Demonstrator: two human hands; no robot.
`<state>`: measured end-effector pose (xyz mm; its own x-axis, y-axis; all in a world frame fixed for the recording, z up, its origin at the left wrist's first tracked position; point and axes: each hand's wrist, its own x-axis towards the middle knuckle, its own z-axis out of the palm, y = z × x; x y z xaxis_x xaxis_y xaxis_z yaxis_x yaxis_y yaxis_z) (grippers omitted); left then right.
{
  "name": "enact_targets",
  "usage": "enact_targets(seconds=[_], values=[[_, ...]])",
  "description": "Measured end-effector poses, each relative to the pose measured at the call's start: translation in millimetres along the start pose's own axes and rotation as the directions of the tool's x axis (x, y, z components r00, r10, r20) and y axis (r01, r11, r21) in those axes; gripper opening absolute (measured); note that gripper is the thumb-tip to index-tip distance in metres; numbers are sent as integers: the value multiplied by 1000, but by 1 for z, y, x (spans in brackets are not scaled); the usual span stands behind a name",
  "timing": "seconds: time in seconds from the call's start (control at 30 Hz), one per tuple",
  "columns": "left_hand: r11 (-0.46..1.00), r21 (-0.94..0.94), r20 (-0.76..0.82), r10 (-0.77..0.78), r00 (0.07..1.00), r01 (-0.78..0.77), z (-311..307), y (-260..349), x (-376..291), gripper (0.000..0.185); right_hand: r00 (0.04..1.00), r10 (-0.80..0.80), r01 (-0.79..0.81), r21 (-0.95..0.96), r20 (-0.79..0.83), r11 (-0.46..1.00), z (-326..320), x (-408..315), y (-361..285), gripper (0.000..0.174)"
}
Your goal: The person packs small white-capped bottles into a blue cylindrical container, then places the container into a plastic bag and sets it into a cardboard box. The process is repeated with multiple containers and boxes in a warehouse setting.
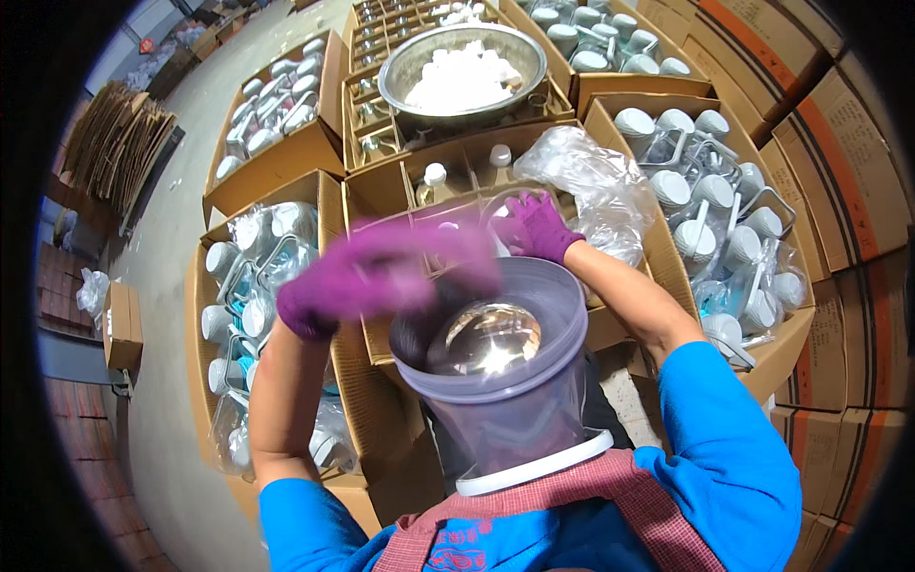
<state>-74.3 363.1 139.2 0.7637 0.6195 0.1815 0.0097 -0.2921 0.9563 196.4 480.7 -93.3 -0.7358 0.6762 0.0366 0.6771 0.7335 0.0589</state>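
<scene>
My left hand, in a purple knit glove, is blurred by motion above the left rim of a translucent plastic bucket. Whether it holds anything is unclear. Inside the bucket lies a shiny round glass or metal piece. My right hand, gloved alike, has its fingers spread on a clear round container just beyond the bucket, over a divided cardboard box. White-capped clear bottles stand in that box's compartments. Crumpled clear plastic bags lie at its right side.
A metal bowl heaped with white pieces rests on another divided box beyond. Open cartons of white ribbed items with handles stand on both sides. Stacked cartons line the right; flattened cardboard is piled at far left.
</scene>
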Motion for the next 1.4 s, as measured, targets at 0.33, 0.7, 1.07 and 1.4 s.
enact_targets(seconds=[0.33, 0.7, 1.07, 1.4], values=[[305, 952, -167, 518, 839, 1, -15, -49, 37, 83, 831, -127, 556, 820, -542, 134, -161, 4, 37, 60], [859, 476, -214, 322, 922, -189, 84, 48, -17, 71, 940, 120, 325, 723, -320, -609, -156, -56, -84, 78], [561, 807, -399, 283, 872, 187, 128, 54, -17, 75, 684, 98, 558, 605, -723, 568, -188, -119, -79, 85], [612, 753, -536, 357, 765, 243, 156, 48, -10, 70, 556, 330, 664, 647, -762, 376, -168, -108, -94, 53]])
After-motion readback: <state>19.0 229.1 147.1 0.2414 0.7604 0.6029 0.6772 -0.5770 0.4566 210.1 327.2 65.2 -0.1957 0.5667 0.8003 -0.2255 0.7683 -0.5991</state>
